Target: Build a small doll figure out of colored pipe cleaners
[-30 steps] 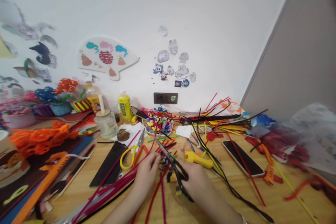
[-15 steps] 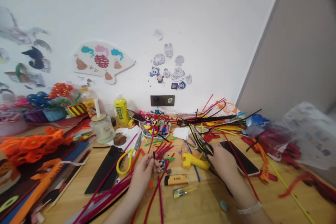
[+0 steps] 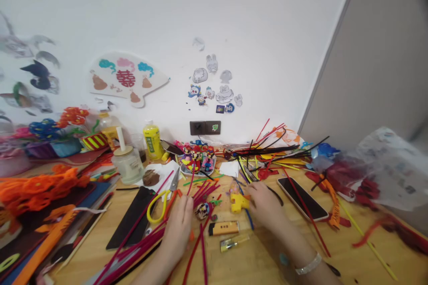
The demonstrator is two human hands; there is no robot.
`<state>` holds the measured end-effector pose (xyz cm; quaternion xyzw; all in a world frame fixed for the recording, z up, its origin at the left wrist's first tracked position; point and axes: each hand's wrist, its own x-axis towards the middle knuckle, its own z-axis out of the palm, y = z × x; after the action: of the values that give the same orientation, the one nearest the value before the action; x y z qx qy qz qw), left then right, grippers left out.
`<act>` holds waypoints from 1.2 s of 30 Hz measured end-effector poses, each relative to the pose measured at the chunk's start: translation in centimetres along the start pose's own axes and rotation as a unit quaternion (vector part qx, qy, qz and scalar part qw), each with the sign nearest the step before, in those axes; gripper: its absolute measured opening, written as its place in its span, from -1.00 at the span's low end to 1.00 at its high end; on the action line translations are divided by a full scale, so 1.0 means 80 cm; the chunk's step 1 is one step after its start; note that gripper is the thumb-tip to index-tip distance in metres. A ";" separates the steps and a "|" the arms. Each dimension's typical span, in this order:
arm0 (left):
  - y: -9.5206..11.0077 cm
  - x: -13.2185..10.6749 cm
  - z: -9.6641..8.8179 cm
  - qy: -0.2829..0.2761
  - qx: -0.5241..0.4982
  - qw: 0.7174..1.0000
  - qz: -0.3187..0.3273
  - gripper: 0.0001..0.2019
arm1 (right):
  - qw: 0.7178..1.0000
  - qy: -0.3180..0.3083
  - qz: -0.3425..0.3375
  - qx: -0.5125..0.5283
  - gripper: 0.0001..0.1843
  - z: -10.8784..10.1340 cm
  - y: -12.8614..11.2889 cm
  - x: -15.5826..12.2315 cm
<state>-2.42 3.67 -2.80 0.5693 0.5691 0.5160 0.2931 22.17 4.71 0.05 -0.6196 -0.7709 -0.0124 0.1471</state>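
Note:
My right hand (image 3: 265, 207) is closed around the back of a yellow glue gun (image 3: 238, 203), and its handle is hidden under my palm. A black pipe cleaner (image 3: 277, 197) curves out beside that hand. My left hand (image 3: 179, 222) lies low on the table with its fingers stretched out, next to the magenta pipe cleaners (image 3: 140, 249) and yellow-handled scissors (image 3: 157, 209); nothing shows in it. Between my hands, a small figure with a black-and-white head (image 3: 202, 210) lies on the wood. Nearer me are an orange box (image 3: 224, 228) and a clear yellowish tube-like piece (image 3: 234, 242).
A tray (image 3: 197, 173) of small colourful figures stands at the back, beside a yellow bottle (image 3: 153, 140) and a glass jar (image 3: 127, 164). A phone (image 3: 302, 198) lies at right, a black slab (image 3: 132, 218) at left. Loose pipe cleaners (image 3: 274, 151) pile along the wall.
My right hand has let go of the dark tool and moved left onto the glue gun. My left hand has come away from the small figure, its pinched fingers now straightened.

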 end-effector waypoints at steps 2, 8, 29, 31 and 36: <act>0.002 -0.003 0.002 -0.031 0.097 0.994 0.035 -0.78 | 0.999 -0.022 -0.030 0.039 -0.55 0.007 -0.004 -0.002; 0.001 0.005 0.007 -0.121 0.224 0.953 0.163 -0.81 | 0.997 -0.025 -0.006 0.068 -0.50 0.027 -0.004 0.000; 0.021 -0.017 0.033 -0.118 -0.261 0.954 -0.092 -0.53 | 0.862 0.115 0.031 0.493 -0.62 0.028 -0.062 -0.018; 0.030 -0.023 0.034 -0.130 -0.279 0.944 -0.116 -0.56 | 0.847 0.091 0.026 0.524 -0.66 0.028 -0.071 -0.022; 0.029 -0.023 0.036 -0.119 -0.264 0.951 -0.107 -0.54 | 0.825 0.054 0.031 0.562 -0.61 0.026 -0.078 -0.023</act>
<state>1.36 2.23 -2.02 0.4649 0.4309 0.5416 0.5521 16.08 1.90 -1.33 -0.4516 -0.6156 0.3942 0.5116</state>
